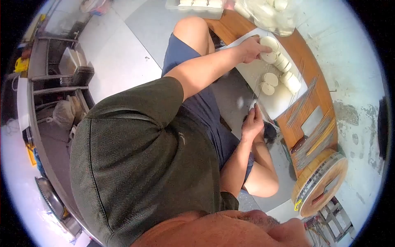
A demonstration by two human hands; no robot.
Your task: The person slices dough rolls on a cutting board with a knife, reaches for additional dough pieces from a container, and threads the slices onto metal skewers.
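Note:
My left hand (252, 48) reaches out over a white cutting board (279, 103) and rests its fingers on a white round disc (269, 43). Several more white discs (284, 72) lie in a cluster on the board beside it. My right hand (252, 122) is nearer my body at the board's near edge. It is closed on a thin skewer (256, 88) that points up toward the discs. A small white bit shows at its fingertips. The board lies on a brown wooden table (319, 88).
Bundles of thin skewers (314, 140) lie on the table right of the board. A round wooden drum (323, 181) stands at the table's end. A plastic bag of white pieces (271, 14) and a tray (197, 5) sit at the top. Metal shelving (53, 78) is at left.

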